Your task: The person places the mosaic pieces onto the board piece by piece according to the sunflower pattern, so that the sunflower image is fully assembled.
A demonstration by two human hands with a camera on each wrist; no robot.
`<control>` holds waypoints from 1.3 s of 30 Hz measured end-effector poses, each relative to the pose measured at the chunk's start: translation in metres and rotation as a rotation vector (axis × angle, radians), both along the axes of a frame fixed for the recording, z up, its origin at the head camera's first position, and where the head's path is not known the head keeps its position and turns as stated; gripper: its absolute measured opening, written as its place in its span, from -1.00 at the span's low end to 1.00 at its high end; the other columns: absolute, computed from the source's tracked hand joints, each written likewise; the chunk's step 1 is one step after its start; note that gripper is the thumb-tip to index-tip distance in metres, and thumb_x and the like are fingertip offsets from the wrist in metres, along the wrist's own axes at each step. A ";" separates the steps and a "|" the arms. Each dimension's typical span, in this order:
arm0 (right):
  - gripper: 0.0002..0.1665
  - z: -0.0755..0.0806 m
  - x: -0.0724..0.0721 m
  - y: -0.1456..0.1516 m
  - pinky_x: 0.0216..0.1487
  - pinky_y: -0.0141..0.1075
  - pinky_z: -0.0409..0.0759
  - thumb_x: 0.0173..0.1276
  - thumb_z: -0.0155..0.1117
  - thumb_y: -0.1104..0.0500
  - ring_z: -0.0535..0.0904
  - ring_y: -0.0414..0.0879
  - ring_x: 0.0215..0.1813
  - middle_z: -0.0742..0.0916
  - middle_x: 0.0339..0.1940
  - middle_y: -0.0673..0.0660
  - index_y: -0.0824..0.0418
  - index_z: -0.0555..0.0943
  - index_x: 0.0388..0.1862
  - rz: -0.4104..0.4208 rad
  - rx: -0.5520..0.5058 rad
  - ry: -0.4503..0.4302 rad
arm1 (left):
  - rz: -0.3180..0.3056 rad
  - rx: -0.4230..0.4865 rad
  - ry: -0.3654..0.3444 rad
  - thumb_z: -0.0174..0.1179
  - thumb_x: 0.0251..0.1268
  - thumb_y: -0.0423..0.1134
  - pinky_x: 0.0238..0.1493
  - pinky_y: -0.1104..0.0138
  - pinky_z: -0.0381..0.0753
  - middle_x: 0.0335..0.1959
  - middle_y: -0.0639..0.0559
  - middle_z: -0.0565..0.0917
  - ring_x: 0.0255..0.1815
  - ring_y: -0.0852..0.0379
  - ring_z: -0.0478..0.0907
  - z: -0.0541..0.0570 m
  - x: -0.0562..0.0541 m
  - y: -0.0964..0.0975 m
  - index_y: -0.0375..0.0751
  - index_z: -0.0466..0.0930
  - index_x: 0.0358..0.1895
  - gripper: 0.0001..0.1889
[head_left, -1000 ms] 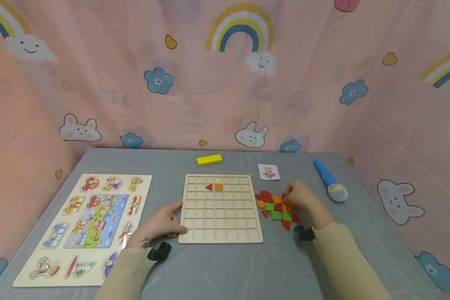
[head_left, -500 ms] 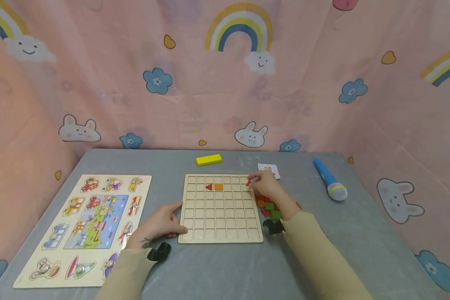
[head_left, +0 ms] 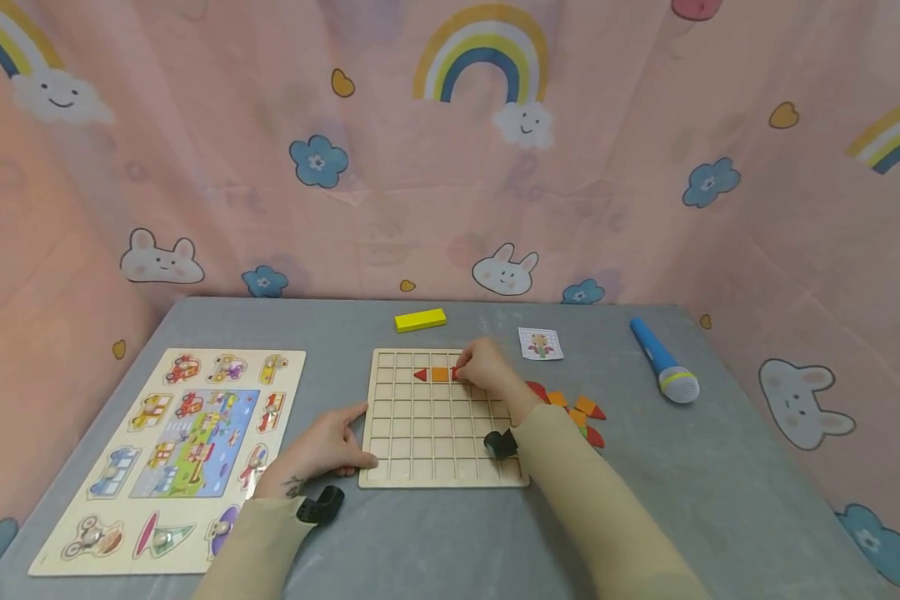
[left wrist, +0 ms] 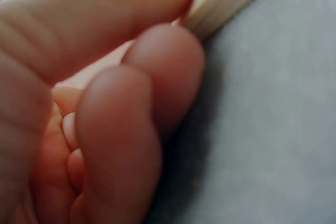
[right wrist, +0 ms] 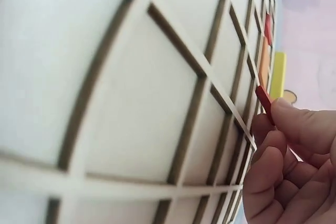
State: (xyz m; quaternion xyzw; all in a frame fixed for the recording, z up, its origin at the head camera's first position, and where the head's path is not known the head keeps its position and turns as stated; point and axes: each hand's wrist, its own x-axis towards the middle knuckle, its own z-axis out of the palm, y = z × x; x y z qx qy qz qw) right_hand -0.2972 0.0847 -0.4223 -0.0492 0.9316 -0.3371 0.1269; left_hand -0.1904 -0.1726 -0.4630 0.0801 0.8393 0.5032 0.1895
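Note:
A wooden grid board (head_left: 435, 433) lies on the grey table. My left hand (head_left: 320, 442) holds its left edge, thumb over the rim and index finger along the side. In the left wrist view, fingertips (left wrist: 173, 61) sit right at the board's edge (left wrist: 226, 3). My right hand (head_left: 490, 367) pinches a red triangle piece (right wrist: 264, 100) between thumb and index finger, over the board's second row. Its tip is at the grid there. Beside it in that row lie an orange square (head_left: 439, 375) and another red triangle (head_left: 421, 375). Fingers partly hide the pinched piece.
Several red, orange and green pieces (head_left: 577, 417) lie right of the board, partly behind my right forearm. A small picture card (head_left: 541, 343) and a blue microphone (head_left: 663, 358) are at the back right. Behind the board lies a yellow block (head_left: 420, 320); a vehicle puzzle (head_left: 288, 379) is at left.
My right hand has moved left from the loose pieces, carrying a red triangle over the board to beside the orange square. My left hand has stayed at the board's edge.

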 end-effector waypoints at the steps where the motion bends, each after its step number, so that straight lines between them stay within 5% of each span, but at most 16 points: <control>1: -0.94 -0.001 0.000 -0.002 -0.43 -0.38 0.38 0.15 0.30 0.30 0.44 -0.10 -0.38 0.65 -0.41 0.12 0.31 0.66 -0.44 -0.001 0.011 0.000 | 0.000 -0.001 0.001 0.45 -0.16 -0.29 -0.68 0.30 0.43 -0.76 0.02 0.53 -0.81 0.21 0.37 0.000 0.000 0.000 -0.31 0.06 0.42 0.00; 18: -0.90 -0.003 0.000 -0.011 -0.38 -0.36 0.38 0.21 0.27 0.25 0.45 -0.10 -0.36 0.62 -0.43 0.07 0.25 0.65 -0.46 0.005 0.142 0.009 | -0.004 0.013 -0.006 0.45 -0.15 -0.29 -0.68 0.30 0.43 -0.76 0.01 0.54 -0.81 0.21 0.37 -0.004 0.002 -0.001 -0.29 0.04 0.43 0.01; 22: -0.86 0.000 0.002 -0.006 -0.38 -0.34 0.42 0.25 0.23 0.21 0.46 -0.09 -0.37 0.62 -0.42 0.11 0.28 0.65 -0.39 -0.004 0.085 0.009 | -0.003 0.009 -0.011 0.45 -0.15 -0.29 -0.68 0.31 0.42 -0.76 0.02 0.54 -0.81 0.22 0.37 -0.004 0.002 -0.001 -0.29 0.04 0.43 0.01; 26: -0.75 0.017 0.006 0.016 -0.19 -0.20 0.52 0.31 0.15 0.20 0.54 0.05 -0.17 0.65 -0.18 0.25 0.36 0.62 -0.15 -0.028 -0.027 0.045 | -0.007 0.006 -0.020 0.44 -0.14 -0.29 -0.68 0.31 0.43 -0.75 0.02 0.54 -0.81 0.22 0.37 -0.002 0.001 -0.001 -0.29 0.03 0.43 0.01; 31: -0.62 0.036 0.014 0.066 0.03 -0.02 0.48 0.35 0.09 0.19 0.48 0.19 0.06 0.57 0.06 0.35 0.39 0.54 0.05 -0.093 -0.046 0.089 | -0.005 0.012 -0.017 0.44 -0.14 -0.31 -0.68 0.31 0.42 -0.76 0.01 0.53 -0.81 0.21 0.36 0.001 -0.001 0.000 -0.28 0.02 0.43 0.01; 39: -0.59 0.020 0.033 0.122 -0.27 -0.19 0.54 0.29 0.16 0.24 0.51 0.06 -0.28 0.61 -0.12 0.34 0.39 0.53 0.09 -0.149 0.126 0.004 | -0.014 -0.001 -0.018 0.43 -0.13 -0.30 -0.66 0.31 0.43 -0.77 0.02 0.52 -0.81 0.21 0.35 0.002 0.000 0.001 -0.27 0.00 0.44 0.01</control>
